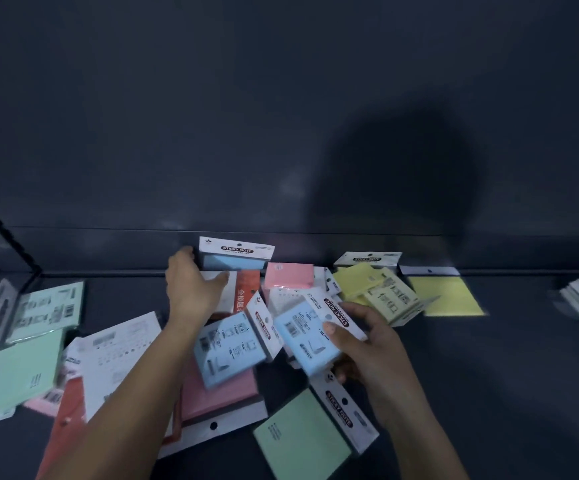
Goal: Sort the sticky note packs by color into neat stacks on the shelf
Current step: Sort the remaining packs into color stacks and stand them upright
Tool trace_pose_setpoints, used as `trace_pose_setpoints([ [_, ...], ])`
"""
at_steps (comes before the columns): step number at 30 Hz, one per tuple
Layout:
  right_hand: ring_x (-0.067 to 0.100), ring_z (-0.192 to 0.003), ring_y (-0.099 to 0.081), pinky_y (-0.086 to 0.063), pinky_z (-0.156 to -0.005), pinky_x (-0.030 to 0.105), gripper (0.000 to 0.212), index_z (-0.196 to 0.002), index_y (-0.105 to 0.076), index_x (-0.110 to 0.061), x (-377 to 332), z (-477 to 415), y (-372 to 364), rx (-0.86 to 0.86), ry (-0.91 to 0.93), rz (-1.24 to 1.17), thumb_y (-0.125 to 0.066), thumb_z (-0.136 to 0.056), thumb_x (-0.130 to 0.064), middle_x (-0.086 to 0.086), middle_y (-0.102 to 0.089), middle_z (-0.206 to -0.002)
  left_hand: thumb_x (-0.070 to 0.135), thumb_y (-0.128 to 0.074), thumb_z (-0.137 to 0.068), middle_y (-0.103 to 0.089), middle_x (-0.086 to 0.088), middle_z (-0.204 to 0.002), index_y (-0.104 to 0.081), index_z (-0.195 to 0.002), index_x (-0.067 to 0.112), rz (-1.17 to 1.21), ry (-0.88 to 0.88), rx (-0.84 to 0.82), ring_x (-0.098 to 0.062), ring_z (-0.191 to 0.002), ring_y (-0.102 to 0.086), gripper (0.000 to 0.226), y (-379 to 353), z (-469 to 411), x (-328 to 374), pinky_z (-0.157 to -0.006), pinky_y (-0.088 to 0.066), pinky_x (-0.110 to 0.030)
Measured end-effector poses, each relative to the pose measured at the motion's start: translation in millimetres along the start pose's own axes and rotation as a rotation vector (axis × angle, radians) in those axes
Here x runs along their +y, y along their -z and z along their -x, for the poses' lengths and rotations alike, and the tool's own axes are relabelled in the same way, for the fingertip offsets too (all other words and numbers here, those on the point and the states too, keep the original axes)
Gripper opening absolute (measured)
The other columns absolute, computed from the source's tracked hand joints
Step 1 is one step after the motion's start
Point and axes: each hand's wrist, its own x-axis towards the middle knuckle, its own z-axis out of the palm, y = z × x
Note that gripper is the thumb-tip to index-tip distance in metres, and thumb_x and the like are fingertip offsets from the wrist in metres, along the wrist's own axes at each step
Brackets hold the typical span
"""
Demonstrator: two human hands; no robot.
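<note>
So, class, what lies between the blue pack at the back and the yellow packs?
A small pink pack lies there, shown in the head view.

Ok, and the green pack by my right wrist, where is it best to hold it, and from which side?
Probably pinch the green pack by its pad at the near left corner, from the front. It lies flat, that corner is free, and the thin header card is on the far right side, close to the right hand, which holds a blue pack.
</note>
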Motion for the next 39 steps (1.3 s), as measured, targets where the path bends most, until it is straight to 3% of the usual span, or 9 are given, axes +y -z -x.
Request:
trace_pose_setpoints([
  [5,0.015,-0.052,-0.060,-0.047,-0.041,0.024,0.037,-0.108,-0.056,-0.017,-4.2,-4.7,11.4,-0.021,0.051,0.012,-0.068,-0.079,0.002,0.013,-0.071,-0.091,0.021,-0.074,-0.077,-0.058,-0.009,-0.108,-0.053,-0.106,0.007,-0.022,0.053,0.153,-0.030,-0.109,-0.050,0.039,-12.2,-3.8,3.9,-0.095,-0.039,-0.044],
  [8,0.012,-0.052,-0.059,-0.047,-0.042,0.023,0.037,-0.109,-0.057,-0.017,-2.3,-9.2,13.5,-0.029,0.045,0.031,-0.067,-0.079,0.002,0.013,-0.070,-0.093,0.030,-0.070,-0.080,-0.063,-0.001,-0.085,-0.055,-0.086,0.016,0.023,0.022,0.191,-0.031,-0.098,-0.057,0.021,-9.8,-12.3,-0.2,-0.092,-0.043,-0.048],
  [11,0.007,-0.054,-0.061,-0.047,-0.044,0.022,0.038,-0.110,-0.057,-0.018,1.0,-14.7,12.1,-0.061,0.024,0.060,-0.068,-0.079,0.001,0.011,-0.069,-0.097,0.034,-0.066,-0.084,-0.065,0.000,-0.074,-0.060,-0.076,0.017,-0.026,-0.128,0.176,-0.031,-0.084,-0.061,0.020,-4.8,-15.5,-0.1,-0.082,-0.048,-0.045],
  [17,0.017,-0.073,-0.064,-0.049,-0.055,0.022,0.045,-0.111,-0.056,-0.017,5.7,-29.9,7.8,-0.067,0.031,0.068,-0.069,-0.075,0.006,0.008,-0.070,-0.096,0.022,-0.061,-0.089,-0.068,-0.011,-0.086,-0.069,-0.089,0.009,-0.348,-0.398,0.290,-0.033,-0.084,-0.058,0.015,9.7,-16.3,0.1,-0.081,-0.032,-0.038],
  [22,0.007,-0.059,-0.065,-0.047,-0.048,0.017,0.037,-0.100,-0.057,-0.018,2.2,-34.3,-3.0,-0.058,0.073,-0.049,-0.067,-0.076,0.009,0.002,-0.071,-0.081,0.022,-0.057,-0.092,-0.056,-0.004,-0.085,-0.063,-0.089,0.007,-0.006,-0.405,0.397,-0.024,-0.080,-0.054,0.016,36.2,-2.6,2.9,-0.076,-0.043,-0.037],
  [26,0.015,-0.069,-0.067,-0.053,-0.053,0.028,0.029,-0.102,-0.059,-0.017,1.0,-31.3,-22.2,-0.041,0.138,-0.062,-0.068,-0.079,-0.002,0.003,-0.072,-0.084,0.029,-0.047,-0.096,-0.049,0.014,-0.080,-0.045,-0.085,0.031,0.300,-0.381,0.495,0.001,-0.072,-0.047,0.011,73.4,10.6,19.0,-0.068,-0.039,-0.021],
  [30,0.019,-0.070,-0.066,-0.049,-0.044,0.024,0.026,-0.104,-0.058,-0.015,0.7,-17.6,-52.9,-0.106,0.124,-0.137,-0.067,-0.080,-0.009,0.004,-0.072,-0.081,0.032,-0.041,-0.098,-0.044,0.011,-0.075,-0.037,-0.078,0.035,0.412,-0.263,0.532,-0.007,-0.067,-0.043,0.021,103.6,33.6,13.0,-0.065,-0.038,-0.027],
  [36,0.015,-0.077,-0.071,-0.055,-0.055,0.025,0.030,-0.099,-0.059,-0.016,2.8,14.5,-124.4,-0.312,0.148,-0.184,-0.065,-0.070,-0.021,0.004,-0.074,-0.089,0.028,-0.047,-0.097,-0.054,0.002,-0.068,-0.041,-0.075,0.025,0.591,0.001,0.565,-0.004,-0.047,-0.049,0.023,155.0,69.8,-30.3,-0.041,-0.037,-0.021],
  [39,0.020,-0.082,-0.072,-0.058,-0.060,0.030,0.032,-0.103,-0.062,-0.012,9.2,36.6,-170.5,-0.368,0.155,-0.165,-0.063,-0.075,-0.028,0.005,-0.074,-0.090,0.025,-0.050,-0.096,-0.062,0.003,-0.075,-0.044,-0.074,0.026,0.675,0.051,0.626,-0.012,-0.065,-0.059,0.023,200.1,83.5,-58.8,-0.060,-0.048,-0.033],
])
